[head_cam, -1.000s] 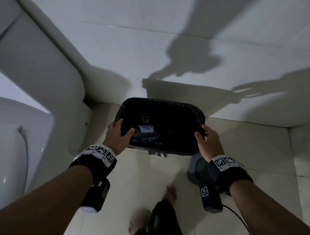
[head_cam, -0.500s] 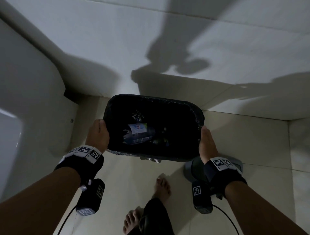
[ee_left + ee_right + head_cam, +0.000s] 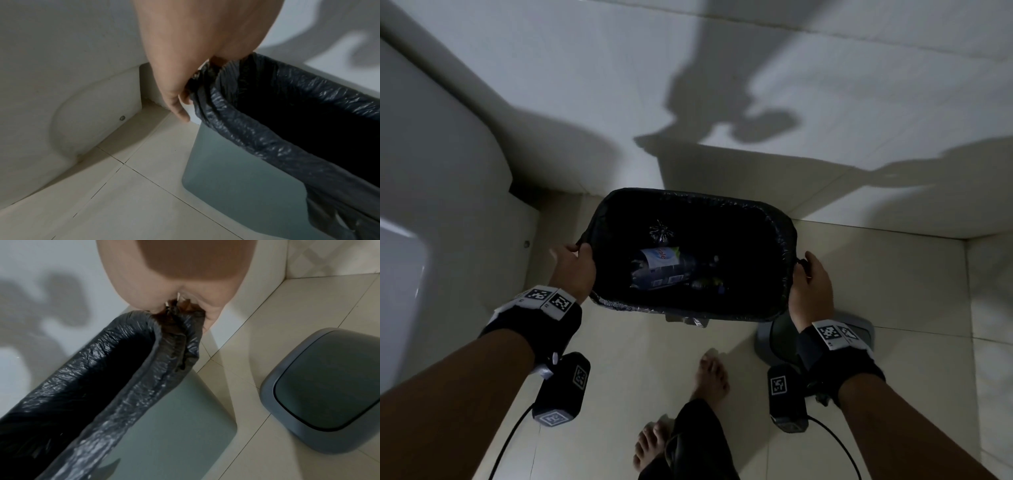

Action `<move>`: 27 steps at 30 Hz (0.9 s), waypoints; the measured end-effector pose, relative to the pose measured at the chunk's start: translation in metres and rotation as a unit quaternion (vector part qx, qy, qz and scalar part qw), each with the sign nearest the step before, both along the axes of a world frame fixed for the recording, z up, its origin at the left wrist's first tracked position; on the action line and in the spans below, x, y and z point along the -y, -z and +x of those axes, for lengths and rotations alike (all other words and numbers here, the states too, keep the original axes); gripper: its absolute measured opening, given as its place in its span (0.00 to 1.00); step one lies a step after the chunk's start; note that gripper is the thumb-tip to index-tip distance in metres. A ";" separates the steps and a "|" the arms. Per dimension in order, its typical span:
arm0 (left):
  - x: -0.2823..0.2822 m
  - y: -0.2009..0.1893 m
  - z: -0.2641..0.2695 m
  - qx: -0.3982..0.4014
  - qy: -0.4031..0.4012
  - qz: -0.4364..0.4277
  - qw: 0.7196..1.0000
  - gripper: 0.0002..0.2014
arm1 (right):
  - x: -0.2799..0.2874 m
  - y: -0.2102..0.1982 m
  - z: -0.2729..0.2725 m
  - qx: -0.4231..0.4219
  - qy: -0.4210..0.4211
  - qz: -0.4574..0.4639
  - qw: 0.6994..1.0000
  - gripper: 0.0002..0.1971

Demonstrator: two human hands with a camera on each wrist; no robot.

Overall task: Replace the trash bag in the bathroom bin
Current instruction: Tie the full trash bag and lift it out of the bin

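Black crinkled plastic trash bag (image 3: 777,236), folded over the rim of the pale grey-blue rectangular plastic bin (image 3: 236,170), which stands on the cream tiled floor (image 3: 619,359) against the white wall, between the white ceramic toilet base (image 3: 441,192) and the detached grey swing lid (image 3: 329,391) lying just beside it. Left hand (image 3: 573,270), fingers curled, pinches a gathered fold of bag at the left short end of the rim; right hand (image 3: 812,291) likewise closes on a bunched fold at the right short end. Inside the bag lie a crushed clear plastic bottle with a blue-and-white label (image 3: 664,270) and other small waste too dark to identify. Step in hand, as judged: freeing the used liner from the rim before removal. The next move calls for peeling both folds up off the rim and lifting evenly, drawing the mouth together so the contents stay inside and the bin is not dragged up with the bag.
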State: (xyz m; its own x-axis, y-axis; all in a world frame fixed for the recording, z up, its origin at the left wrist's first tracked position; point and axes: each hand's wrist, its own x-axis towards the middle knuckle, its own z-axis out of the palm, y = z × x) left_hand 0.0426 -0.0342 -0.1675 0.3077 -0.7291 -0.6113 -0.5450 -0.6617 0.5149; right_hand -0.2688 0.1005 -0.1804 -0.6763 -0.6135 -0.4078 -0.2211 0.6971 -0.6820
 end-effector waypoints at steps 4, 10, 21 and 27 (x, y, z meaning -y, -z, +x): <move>0.001 -0.001 0.009 -0.008 0.019 0.004 1.000 0.20 | -0.009 -0.011 0.003 -0.046 -0.011 -0.014 0.999 0.24; -0.007 -0.014 0.009 0.004 0.085 0.004 0.996 0.19 | -0.010 -0.031 0.013 -0.041 -0.037 -0.013 0.998 0.25; -0.018 -0.020 0.011 0.040 0.126 -0.015 0.991 0.15 | -0.014 -0.034 0.014 0.002 -0.022 0.025 0.999 0.11; -0.030 -0.026 0.010 0.048 0.145 0.000 0.988 0.14 | -0.010 -0.027 0.019 0.038 0.013 0.036 0.999 0.14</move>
